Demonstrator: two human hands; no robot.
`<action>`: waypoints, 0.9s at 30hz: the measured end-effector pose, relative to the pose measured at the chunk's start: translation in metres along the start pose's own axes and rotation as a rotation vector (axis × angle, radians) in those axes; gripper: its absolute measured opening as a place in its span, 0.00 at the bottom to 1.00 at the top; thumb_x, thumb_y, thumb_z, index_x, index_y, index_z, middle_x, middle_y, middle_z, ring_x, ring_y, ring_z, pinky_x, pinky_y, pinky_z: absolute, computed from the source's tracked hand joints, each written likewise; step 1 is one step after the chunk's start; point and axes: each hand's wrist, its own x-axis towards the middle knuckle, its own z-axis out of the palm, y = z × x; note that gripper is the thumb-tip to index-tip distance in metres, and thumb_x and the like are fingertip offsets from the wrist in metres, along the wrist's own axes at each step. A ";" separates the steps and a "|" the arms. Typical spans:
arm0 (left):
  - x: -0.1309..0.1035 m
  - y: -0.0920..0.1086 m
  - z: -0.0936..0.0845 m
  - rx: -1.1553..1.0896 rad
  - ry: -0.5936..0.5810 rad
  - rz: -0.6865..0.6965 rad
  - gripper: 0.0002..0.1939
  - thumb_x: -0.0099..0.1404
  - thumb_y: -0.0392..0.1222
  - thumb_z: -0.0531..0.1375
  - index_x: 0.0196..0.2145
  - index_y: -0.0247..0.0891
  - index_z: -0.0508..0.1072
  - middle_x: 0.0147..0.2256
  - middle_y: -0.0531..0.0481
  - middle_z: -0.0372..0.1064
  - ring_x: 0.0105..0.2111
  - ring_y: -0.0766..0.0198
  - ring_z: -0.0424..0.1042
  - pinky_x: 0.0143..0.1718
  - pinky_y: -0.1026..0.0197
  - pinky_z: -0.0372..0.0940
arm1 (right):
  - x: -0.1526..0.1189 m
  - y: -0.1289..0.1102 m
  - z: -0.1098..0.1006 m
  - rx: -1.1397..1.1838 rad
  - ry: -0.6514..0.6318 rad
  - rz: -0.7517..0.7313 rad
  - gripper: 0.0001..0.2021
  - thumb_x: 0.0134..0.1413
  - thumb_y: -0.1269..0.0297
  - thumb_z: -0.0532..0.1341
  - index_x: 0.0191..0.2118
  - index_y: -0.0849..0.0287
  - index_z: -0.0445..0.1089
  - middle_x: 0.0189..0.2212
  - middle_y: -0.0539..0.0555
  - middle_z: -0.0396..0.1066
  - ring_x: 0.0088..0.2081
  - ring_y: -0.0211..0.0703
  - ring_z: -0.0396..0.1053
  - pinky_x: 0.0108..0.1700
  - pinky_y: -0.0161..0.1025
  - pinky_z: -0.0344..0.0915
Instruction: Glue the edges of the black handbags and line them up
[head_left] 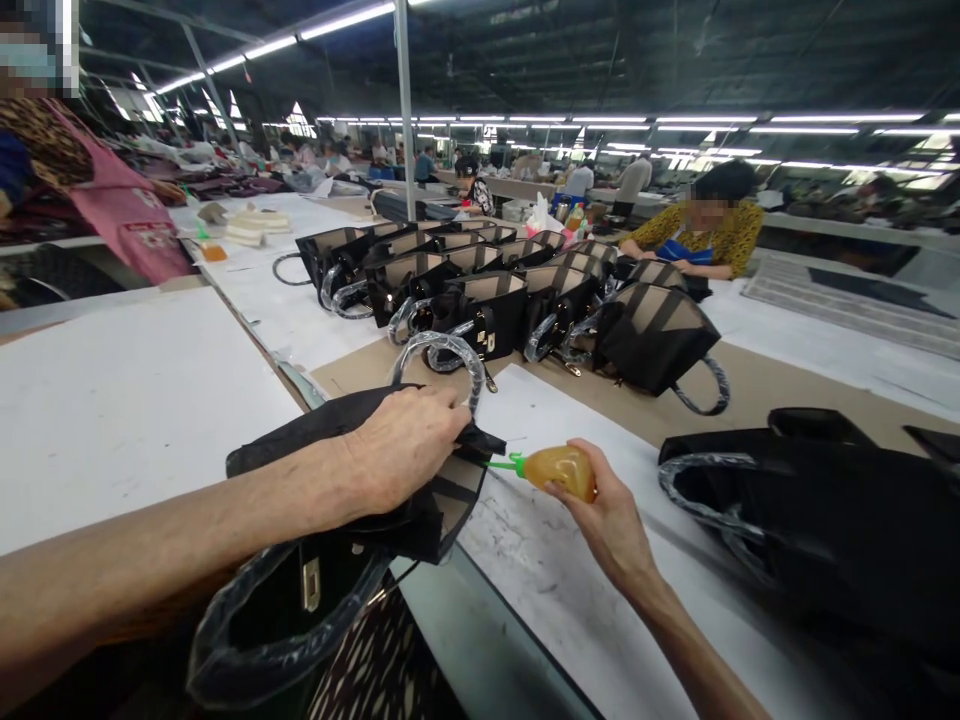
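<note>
A black handbag (405,535) with plastic-wrapped handles lies at the table edge nearest me. My left hand (409,445) is closed over its upper edge, the fingertips partly hidden behind the knuckles. My right hand (604,505) squeezes around a glue bottle (561,472), a soft squeeze bottle of amber liquid with a green nozzle. The nozzle tip points left and reaches the bag's edge below my left fingers; whether it touches is too small to tell. A metal clasp (310,585) hangs on the near side of the bag.
Rows of black handbags (487,310) stand across the table ahead. More black bags (825,540) lie close on my right. A co-worker in yellow (731,235) sits across the table; another person in a pink apron (127,200) stands at left. A second amber bottle (214,252) stands far left.
</note>
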 end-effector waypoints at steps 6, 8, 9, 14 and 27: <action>-0.016 0.007 0.004 -0.022 -0.006 0.009 0.11 0.55 0.32 0.53 0.37 0.36 0.66 0.37 0.45 0.64 0.37 0.53 0.66 0.38 0.51 0.64 | -0.003 0.008 -0.006 0.059 -0.076 0.070 0.25 0.44 0.55 0.64 0.48 0.56 0.61 0.39 0.51 0.68 0.40 0.51 0.66 0.44 0.45 0.61; -0.021 0.008 0.008 -0.026 0.003 0.010 0.12 0.54 0.31 0.53 0.38 0.36 0.66 0.38 0.45 0.64 0.37 0.54 0.66 0.39 0.51 0.64 | -0.005 0.009 -0.006 0.086 -0.094 0.093 0.25 0.44 0.55 0.64 0.49 0.57 0.60 0.38 0.51 0.68 0.39 0.51 0.66 0.43 0.44 0.62; -0.023 0.009 0.010 -0.029 0.015 0.015 0.13 0.54 0.30 0.53 0.39 0.36 0.65 0.39 0.45 0.64 0.38 0.54 0.65 0.40 0.51 0.64 | -0.006 0.010 -0.006 0.099 -0.100 0.104 0.25 0.44 0.56 0.64 0.49 0.57 0.60 0.37 0.51 0.68 0.39 0.51 0.66 0.42 0.44 0.63; -0.032 0.013 0.016 -0.051 0.049 0.011 0.16 0.53 0.30 0.54 0.42 0.36 0.65 0.41 0.45 0.64 0.40 0.53 0.63 0.43 0.51 0.62 | -0.012 0.010 -0.006 0.154 -0.151 0.153 0.24 0.45 0.56 0.64 0.48 0.57 0.60 0.36 0.51 0.68 0.38 0.50 0.67 0.41 0.43 0.64; -0.052 0.023 0.011 -0.103 -0.071 -0.057 0.19 0.54 0.30 0.53 0.46 0.35 0.64 0.46 0.42 0.63 0.45 0.53 0.62 0.46 0.51 0.60 | -0.021 -0.001 -0.006 0.204 -0.201 0.239 0.23 0.44 0.56 0.64 0.46 0.58 0.61 0.35 0.52 0.69 0.37 0.49 0.67 0.36 0.41 0.66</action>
